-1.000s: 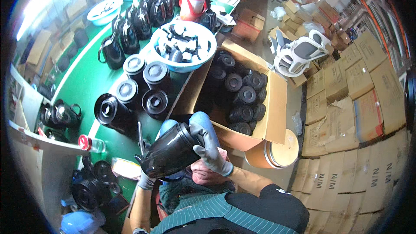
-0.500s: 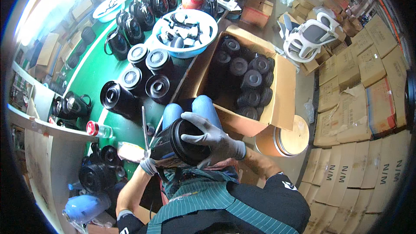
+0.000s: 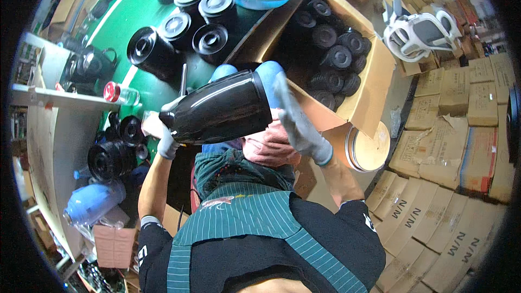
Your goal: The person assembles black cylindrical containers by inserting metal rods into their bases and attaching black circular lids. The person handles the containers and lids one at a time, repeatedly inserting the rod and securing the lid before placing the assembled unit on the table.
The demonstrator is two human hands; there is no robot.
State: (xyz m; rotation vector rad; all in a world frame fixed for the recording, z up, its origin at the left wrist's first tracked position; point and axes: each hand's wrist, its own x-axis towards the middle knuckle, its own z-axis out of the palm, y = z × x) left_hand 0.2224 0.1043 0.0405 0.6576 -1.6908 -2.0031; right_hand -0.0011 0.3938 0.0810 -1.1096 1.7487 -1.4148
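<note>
Because the left hand (image 3: 161,137) has its fingers wrapped only around the narrow end of the black jug body (image 3: 220,107), lying sideways above the lap, and the right hand (image 3: 297,122) presses with flat, joined fingers, the glossy shell could slip toward the open carton (image 3: 374,84) on the right.

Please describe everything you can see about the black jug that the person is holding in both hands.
The black jug body is glossy, with bright reflections running along its side; whether it is metal or plastic cannot be told. It lies almost horizontally above the person's lap, with the narrow neck end to the left and the wide base to the right. The gloved left hand grips the neck end, and the gloved right hand presses flat against the base. No handle or lid is visible on it.
</note>
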